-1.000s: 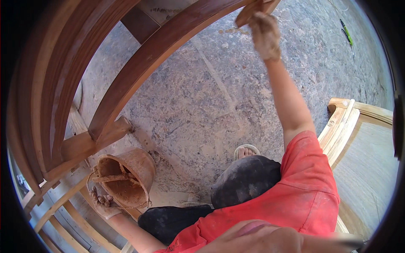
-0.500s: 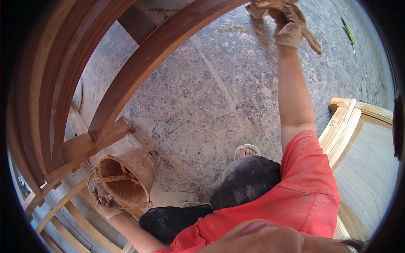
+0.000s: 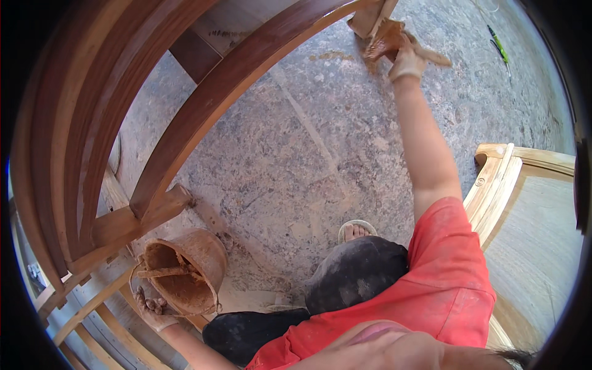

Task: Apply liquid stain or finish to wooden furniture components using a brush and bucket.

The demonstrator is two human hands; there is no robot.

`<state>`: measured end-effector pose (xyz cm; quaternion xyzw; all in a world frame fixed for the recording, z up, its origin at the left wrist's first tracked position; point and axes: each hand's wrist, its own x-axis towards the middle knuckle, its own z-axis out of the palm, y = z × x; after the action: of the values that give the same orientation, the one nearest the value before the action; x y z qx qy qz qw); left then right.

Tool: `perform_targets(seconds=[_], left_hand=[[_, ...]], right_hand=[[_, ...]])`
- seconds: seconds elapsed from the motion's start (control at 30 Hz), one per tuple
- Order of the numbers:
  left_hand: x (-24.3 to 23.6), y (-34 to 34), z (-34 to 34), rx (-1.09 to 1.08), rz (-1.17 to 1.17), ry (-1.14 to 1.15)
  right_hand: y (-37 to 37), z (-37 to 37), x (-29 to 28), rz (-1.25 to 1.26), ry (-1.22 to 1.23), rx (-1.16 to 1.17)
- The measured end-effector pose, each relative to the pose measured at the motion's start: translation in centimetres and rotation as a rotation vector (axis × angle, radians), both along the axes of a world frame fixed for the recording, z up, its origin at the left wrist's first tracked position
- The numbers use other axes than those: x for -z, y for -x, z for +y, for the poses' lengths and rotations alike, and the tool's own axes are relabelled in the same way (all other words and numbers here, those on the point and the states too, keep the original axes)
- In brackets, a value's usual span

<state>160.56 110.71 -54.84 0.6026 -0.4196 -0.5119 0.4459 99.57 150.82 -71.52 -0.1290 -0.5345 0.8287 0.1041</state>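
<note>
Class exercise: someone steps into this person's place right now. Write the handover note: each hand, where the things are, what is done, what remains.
Left hand: grips the rim of the paste-caked brown bucket, low at left.
Right hand: arm stretched out, pressing a brown-stained rag to the far end of the curved wooden rail.
Done: rails appear dark-stained.
Left: the lower slats and the framed panel at right look pale, apparently unstained.

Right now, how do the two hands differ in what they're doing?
The left hand is low by the knee, gripping the brown-coated bucket by its rim. The right hand is stretched far out, pressing a stained rag near the curved wooden beam. Both are smeared brown.
</note>
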Motion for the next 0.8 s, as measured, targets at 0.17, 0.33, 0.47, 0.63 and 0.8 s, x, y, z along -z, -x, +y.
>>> perform_targets(seconds=[0.17, 0.33, 0.47, 0.63, 0.8], left_hand=[[0.0, -1.4, -0.3, -0.009, -0.025, 0.003], [0.7, 0.4, -0.2, -0.024, -0.026, -0.021], [0.9, 0.9, -0.3, -0.054, -0.006, -0.041], [0.9, 0.7, -1.3, -0.072, -0.010, -0.039], [0.9, 0.0, -1.0, -0.007, -0.063, -0.029]], right_hand=[[7.2, 0.9, -6.8, 0.063, 0.238, 0.128], [7.3, 0.3, -18.8, 0.411, 0.276, 0.224], [8.5, 0.2, -19.2, 0.768, 0.172, 0.260], [9.4, 2.4, -10.2, 1.030, -1.163, 0.750], [9.9, 1.8, 6.4, 0.020, 0.294, 0.144]])
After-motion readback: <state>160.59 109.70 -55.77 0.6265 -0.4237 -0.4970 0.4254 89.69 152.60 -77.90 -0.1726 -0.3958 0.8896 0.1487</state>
